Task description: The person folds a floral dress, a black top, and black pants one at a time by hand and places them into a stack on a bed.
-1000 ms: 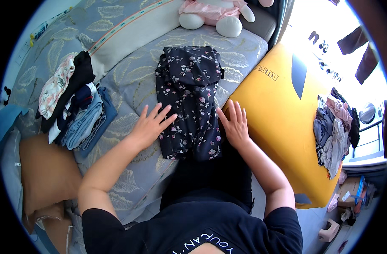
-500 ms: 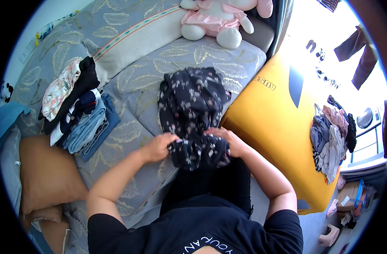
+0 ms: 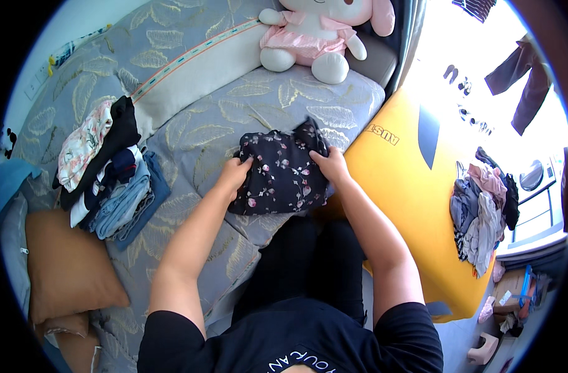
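Observation:
A dark floral garment (image 3: 279, 174), black with small pink flowers, lies folded into a compact square on the grey leaf-patterned bedspread (image 3: 191, 140). My left hand (image 3: 235, 172) grips its left edge. My right hand (image 3: 331, 165) grips its right edge near the upper corner. Both forearms reach forward from the lower edge, over my black-trousered legs.
A stack of folded clothes (image 3: 107, 171) sits at the left on the bed. A pink and white plush toy (image 3: 315, 38) rests at the head. A yellow surface (image 3: 414, 186) lies to the right with a pile of clothes (image 3: 483, 211). A brown pillow (image 3: 63, 267) is lower left.
The garment lay long and flat under my open palms. I lifted its near end and folded it over away from me, and it is now a short square held at both sides.

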Available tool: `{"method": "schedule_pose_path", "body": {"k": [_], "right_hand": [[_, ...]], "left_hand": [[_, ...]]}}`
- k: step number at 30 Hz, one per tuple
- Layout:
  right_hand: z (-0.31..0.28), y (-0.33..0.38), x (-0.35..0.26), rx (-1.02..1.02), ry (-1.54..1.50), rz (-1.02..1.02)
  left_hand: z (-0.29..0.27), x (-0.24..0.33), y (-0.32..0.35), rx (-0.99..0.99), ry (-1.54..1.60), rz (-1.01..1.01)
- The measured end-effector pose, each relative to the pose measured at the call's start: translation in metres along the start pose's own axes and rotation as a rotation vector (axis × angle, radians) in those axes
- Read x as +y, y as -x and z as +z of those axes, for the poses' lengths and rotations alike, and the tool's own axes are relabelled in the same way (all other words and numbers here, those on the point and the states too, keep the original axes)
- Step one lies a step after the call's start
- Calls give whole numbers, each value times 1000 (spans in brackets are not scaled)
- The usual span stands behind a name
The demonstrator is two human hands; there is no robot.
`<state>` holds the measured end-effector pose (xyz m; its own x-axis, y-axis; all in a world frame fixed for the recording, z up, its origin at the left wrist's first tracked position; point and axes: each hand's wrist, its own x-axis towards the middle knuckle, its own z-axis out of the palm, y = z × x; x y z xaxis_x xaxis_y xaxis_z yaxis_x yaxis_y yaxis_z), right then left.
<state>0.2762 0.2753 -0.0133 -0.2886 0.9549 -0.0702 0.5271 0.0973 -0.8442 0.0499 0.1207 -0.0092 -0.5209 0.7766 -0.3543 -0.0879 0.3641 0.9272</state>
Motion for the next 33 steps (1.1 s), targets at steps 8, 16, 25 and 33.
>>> {"method": "schedule_pose_path", "body": {"k": [8,16,25,33], "right_hand": [[6,29,30,41,-252,-26],[19,80,-15,-165,-579,18],[6,165,-74,-725,-982,363],[78,165,-240,-1091,-1028,244]], "left_hand": [[-26,-22,30,262,-114,170],[24,19,77,-259,427,-104],[-28,-7,169,-464,884,-159],[-184,94,222,-75,662,91]]}}
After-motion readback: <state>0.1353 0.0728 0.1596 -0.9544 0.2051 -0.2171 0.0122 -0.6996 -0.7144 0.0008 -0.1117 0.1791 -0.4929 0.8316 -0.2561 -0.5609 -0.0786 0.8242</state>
